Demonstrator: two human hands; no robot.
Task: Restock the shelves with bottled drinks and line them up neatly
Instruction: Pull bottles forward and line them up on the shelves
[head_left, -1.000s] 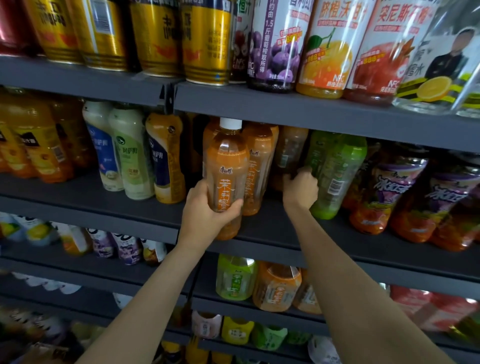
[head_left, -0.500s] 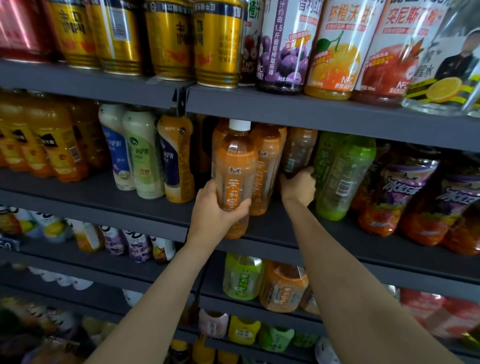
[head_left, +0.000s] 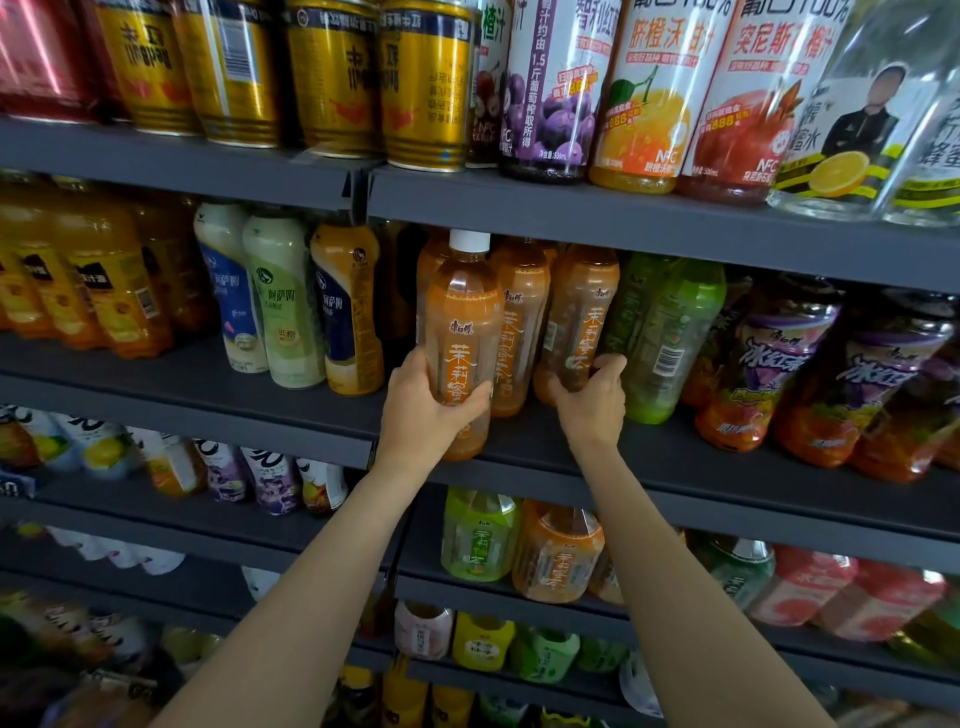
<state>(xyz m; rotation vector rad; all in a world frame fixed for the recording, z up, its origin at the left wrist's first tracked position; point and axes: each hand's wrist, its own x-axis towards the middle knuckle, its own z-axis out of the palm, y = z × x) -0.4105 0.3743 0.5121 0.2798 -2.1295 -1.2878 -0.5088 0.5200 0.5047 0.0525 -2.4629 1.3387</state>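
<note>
Two hands (head_left: 423, 410) (head_left: 592, 402) among crowded bottles (head_left: 660, 332)

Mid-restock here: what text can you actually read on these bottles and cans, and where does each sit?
"茉莉蜜茶": orange bottle in left hand.
"茉莉蜜茶": orange bottle gripped by right hand.
"冰红茶": purple-label bottle.
"NFC": orange juice bottle.
"1.5": grape juice bottle.
Gold cans: print mirrored, unreadable.
Lower shelves: too blurred.

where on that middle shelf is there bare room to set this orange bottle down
Bare dark shelf runs along the front edge ahead of the white milk-tea bottles, and ahead of the green tea bottle. It is crowded where the left hand holds the white-capped orange tea bottle beside its row.
</note>
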